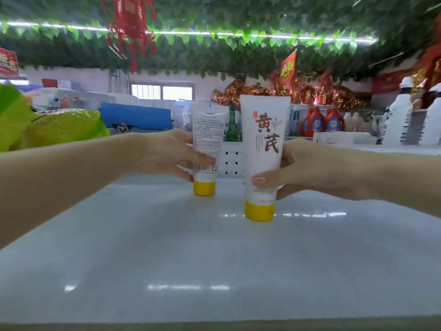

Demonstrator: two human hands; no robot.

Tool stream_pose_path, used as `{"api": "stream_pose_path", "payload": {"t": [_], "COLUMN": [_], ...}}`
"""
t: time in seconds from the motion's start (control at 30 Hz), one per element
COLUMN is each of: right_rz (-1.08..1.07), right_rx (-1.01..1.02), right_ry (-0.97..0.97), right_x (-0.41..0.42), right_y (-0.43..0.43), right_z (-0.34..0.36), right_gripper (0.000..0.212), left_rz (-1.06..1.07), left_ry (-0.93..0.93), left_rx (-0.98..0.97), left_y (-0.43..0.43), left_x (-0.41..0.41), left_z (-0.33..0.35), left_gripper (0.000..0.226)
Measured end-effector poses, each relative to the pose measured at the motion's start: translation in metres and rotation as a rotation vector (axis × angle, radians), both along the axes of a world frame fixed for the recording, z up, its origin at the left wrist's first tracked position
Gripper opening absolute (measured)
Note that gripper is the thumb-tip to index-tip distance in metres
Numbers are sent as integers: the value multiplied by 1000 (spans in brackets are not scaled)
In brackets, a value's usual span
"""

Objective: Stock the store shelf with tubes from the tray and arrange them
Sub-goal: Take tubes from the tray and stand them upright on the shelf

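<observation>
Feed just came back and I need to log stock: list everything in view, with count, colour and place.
white plastic tube with barcode label and yellow cap: 1, white and yellow, cap-down on shelf, farther back, left
white plastic tube with brown lettering and yellow cap: 1, white and yellow, cap-down on shelf, nearer, right
glossy white shelf top: 1, white, under both tubes
white perforated back panel: 1, white, behind tubes
green bottle: 1, green, behind panel
red detergent jugs: 2, red, background right
white bottles: at least 2, white, far right
green bag: 1, yellow-green, far left
left hand: 1, grips barcode tube
right hand: 1, grips lettered tube
</observation>
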State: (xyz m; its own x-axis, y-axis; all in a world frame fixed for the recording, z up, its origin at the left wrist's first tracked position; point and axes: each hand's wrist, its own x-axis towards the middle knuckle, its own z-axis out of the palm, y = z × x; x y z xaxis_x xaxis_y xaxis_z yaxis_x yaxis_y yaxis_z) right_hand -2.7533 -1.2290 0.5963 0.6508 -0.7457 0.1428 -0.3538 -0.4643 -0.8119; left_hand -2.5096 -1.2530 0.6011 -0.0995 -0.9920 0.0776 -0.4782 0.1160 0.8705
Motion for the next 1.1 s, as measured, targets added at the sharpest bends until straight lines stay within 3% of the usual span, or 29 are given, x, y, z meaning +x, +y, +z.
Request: {"api": "stream_pose_path", "payload": {"t": [0.1,0.3,0.47,0.63,0.93,1.1], "right_rz": [2,-250,-304,-367,-302,-334], "right_rx": [3,-28,-36,-47,44,-13], "right_ry": [9,-56,-55,-137,-282,-244], "right_x": [0,0,1,12,1,2], "right_y": [-12,-78,-113,-123,-119,-121], "right_z": [3,-4,-8,-15,-44,-44], "right_gripper": [39,28,22,29,23,30], "left_rz": [-10,49,35,62,86,91], "left_ry": [37,128,156,162,268,241], "left_rx": [-11,-55,-53,-106,-149,-182], "left_y": [-10,-36,-48,-55,-63,-64], "left_x": [2,-12,-21,-26,-25,-25], "left_z": [-3,-11,-14,-21,-53,-56], "left_gripper": [37,44,47,45,43,45]}}
